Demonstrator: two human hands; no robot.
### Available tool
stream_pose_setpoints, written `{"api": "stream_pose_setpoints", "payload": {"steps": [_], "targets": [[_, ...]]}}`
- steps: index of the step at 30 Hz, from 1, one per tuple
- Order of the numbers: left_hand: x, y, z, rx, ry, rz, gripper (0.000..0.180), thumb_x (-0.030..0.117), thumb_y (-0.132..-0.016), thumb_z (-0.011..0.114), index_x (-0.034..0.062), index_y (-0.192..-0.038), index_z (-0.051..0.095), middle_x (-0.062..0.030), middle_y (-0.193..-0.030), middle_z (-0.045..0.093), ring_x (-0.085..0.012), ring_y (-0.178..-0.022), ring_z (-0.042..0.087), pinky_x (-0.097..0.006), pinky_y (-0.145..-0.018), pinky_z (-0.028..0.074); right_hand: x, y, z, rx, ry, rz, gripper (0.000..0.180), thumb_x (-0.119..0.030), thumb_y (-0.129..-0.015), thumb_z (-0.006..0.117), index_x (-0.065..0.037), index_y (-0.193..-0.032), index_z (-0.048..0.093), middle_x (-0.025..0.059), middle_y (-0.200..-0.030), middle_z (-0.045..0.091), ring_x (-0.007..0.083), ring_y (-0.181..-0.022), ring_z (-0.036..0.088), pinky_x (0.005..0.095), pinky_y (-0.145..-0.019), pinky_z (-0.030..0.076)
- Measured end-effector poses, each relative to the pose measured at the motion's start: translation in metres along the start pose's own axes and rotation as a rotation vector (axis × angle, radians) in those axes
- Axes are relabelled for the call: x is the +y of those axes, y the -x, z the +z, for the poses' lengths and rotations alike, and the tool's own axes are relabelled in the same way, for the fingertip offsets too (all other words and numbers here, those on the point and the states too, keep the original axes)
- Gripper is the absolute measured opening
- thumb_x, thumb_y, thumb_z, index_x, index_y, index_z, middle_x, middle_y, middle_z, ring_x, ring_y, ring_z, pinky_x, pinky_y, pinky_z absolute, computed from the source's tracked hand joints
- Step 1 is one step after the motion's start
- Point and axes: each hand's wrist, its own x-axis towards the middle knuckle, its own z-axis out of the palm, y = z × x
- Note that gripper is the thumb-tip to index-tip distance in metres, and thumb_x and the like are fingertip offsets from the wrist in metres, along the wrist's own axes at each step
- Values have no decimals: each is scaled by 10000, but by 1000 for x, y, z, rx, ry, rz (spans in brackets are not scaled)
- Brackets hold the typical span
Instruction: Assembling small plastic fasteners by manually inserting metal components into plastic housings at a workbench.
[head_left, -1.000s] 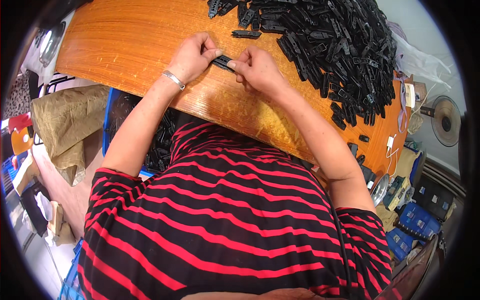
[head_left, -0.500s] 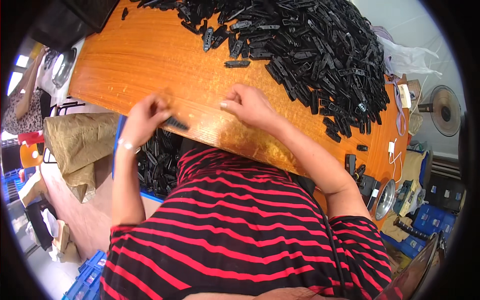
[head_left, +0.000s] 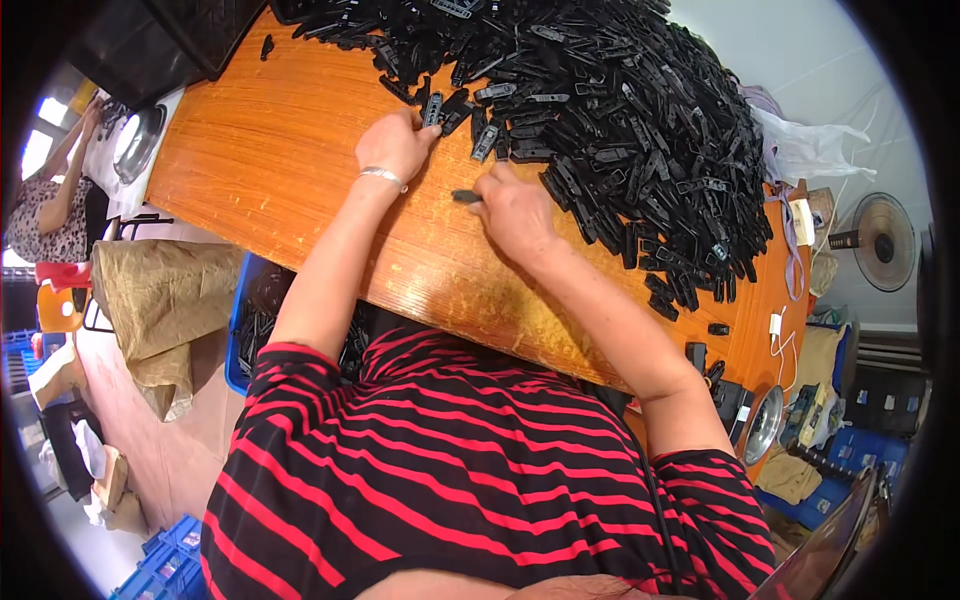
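My left hand (head_left: 392,146) is stretched forward over the table to the near edge of a pile of black plastic parts (head_left: 640,120). Its thumb and fingers close on the lower end of a slim black part with a ridged grey-looking face (head_left: 433,108). Close by on the right, my right hand (head_left: 516,212) pinches another small dark part (head_left: 466,197) just above the wood. Another elongated part (head_left: 485,142) lies between the two hands, at the pile's edge.
Below the table's front edge, at left, sits a blue bin (head_left: 238,345) holding more black parts. A black crate (head_left: 190,40) stands at the far left. A white cable (head_left: 790,345) and a metal bowl (head_left: 766,425) are at right. Another person (head_left: 60,195) works at far left.
My left hand has moved from the front edge, where a blurred black part was leaving it, forward to the pile. My right hand has reached forward and picked up a loose part.
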Motion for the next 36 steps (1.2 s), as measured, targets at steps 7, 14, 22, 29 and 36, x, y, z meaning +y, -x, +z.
{"api": "stream_pose_setpoints", "payload": {"steps": [7,14,22,29,36], "targets": [[4,-6,8,-45,-88,-91,333,402,-805,686,79,-877,657,-150,-852,684,-341,-849,645,-422,-725,501,-23,4,4,-29,-145,151,262,-149,-725,763,-71,-853,547,131,-900,556,357,-750,611,441,-636,492],[-31,21,-18,-209,775,-244,171,140,-859,690,10,-819,587,-42,-666,622,-99,-586,576,-242,-524,465,-30,-1,-11,-130,-141,106,233,-165,-779,723,-61,-911,562,131,-872,582,346,-762,611,433,-656,489],[-14,58,-53,-557,776,-52,116,125,-925,616,12,-934,591,-26,-796,626,-63,-672,528,-201,-612,449,-7,-27,-26,139,-395,113,250,-185,-855,685,-40,-1042,605,91,-815,651,212,-675,633,323,-612,497],[-12,71,-25,-412,779,-124,112,113,-885,650,5,-881,623,-5,-701,606,-67,-585,530,-214,-513,431,-3,-13,-24,-229,-629,374,161,-153,-910,636,3,-892,603,30,-656,621,70,-524,565,248,-510,466],[-4,69,-17,-360,655,-142,123,113,-878,673,5,-876,615,6,-680,573,-65,-583,517,-208,-505,421,-4,-8,-20,-300,-874,630,174,-157,-919,625,9,-888,581,31,-639,601,80,-519,571,231,-453,465]]}}
